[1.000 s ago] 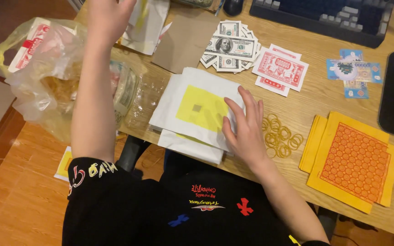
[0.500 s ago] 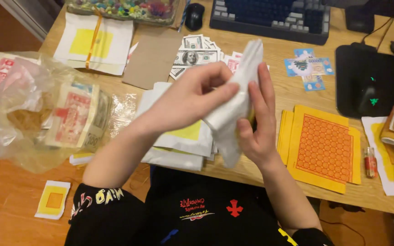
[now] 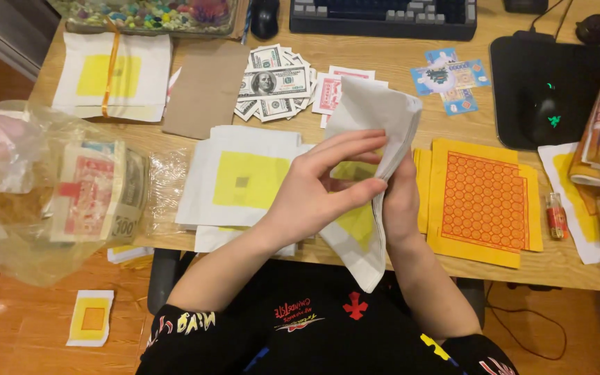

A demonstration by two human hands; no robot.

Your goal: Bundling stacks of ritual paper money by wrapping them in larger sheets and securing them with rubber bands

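At centre frame, the left hand (image 3: pixel 324 187) is pinching a folded white sheet (image 3: pixel 373 160) between thumb and fingers, while the right hand (image 3: pixel 401 191) is gripping it from behind; the sheet is sticking up above the fingertips, over the paper stack (image 3: pixel 241 180), orange sheets (image 3: pixel 484 201) lying right
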